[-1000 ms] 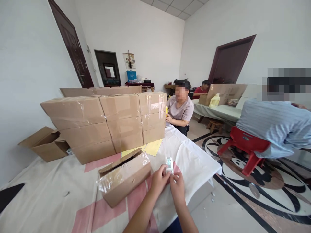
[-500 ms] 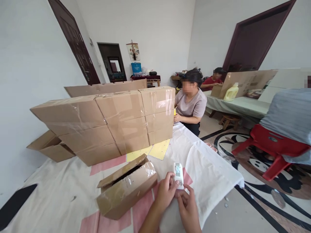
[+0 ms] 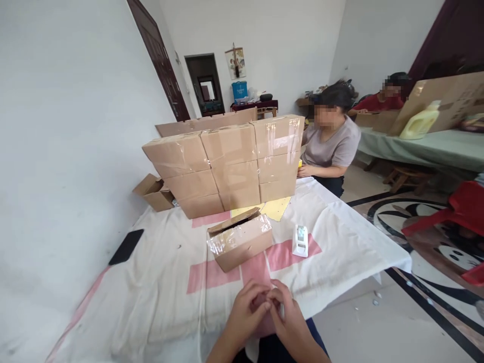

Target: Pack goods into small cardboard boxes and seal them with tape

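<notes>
My left hand (image 3: 245,310) and my right hand (image 3: 289,315) meet at the table's near edge, fingers curled and pinched together over something too small to make out. A small white device (image 3: 300,240) lies by itself on the cloth-covered table (image 3: 151,282), well ahead of my hands. To its left sits a small taped cardboard box (image 3: 240,239) with one flap open.
A stack of sealed cardboard boxes (image 3: 227,169) stands at the far end of the table, an open box (image 3: 154,191) to its left. A black phone (image 3: 126,246) lies near the left edge. A seated person (image 3: 333,146) works beyond the table. Red stool (image 3: 459,209) on the right.
The white device has left my hands and now lies on the cloth. My hands have drawn back to the near edge, pinched together. The camera has swung left and down.
</notes>
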`<state>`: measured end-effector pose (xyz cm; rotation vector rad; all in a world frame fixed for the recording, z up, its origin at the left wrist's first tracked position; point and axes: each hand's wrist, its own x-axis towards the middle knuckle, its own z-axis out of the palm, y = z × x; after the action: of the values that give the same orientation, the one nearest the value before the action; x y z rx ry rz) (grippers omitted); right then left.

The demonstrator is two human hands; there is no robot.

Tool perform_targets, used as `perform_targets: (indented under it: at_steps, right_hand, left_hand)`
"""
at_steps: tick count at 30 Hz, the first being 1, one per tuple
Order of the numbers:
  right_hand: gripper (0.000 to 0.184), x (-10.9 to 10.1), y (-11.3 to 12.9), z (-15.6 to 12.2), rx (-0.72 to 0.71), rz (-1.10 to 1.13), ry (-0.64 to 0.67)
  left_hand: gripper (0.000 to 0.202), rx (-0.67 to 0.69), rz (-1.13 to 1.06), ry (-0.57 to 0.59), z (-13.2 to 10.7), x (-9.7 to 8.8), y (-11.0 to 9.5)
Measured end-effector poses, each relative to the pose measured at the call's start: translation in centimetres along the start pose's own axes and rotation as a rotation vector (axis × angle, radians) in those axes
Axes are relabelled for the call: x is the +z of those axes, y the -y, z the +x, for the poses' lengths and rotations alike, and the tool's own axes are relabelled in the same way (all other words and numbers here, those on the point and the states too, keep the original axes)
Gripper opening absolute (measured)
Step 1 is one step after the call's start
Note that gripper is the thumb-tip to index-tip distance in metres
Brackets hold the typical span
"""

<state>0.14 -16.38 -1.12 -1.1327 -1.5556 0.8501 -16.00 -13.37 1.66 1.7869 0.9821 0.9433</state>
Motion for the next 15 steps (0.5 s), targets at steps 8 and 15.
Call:
perform_targets:
  at_steps: [8,15]
  right_hand:
    - [0.044,2.8,2.9,1.1,-0.062,-0.22,0.36]
    - [0.031,4.2,2.1,2.3,-0.055,-0.238,0.285]
  left_hand:
    - [0.026,-0.018,0.107,-0.364,-5.4,-2.6,2.0]
    - [0.028,0.05,0.089,-0.447,-4.0,-5.2,2.5]
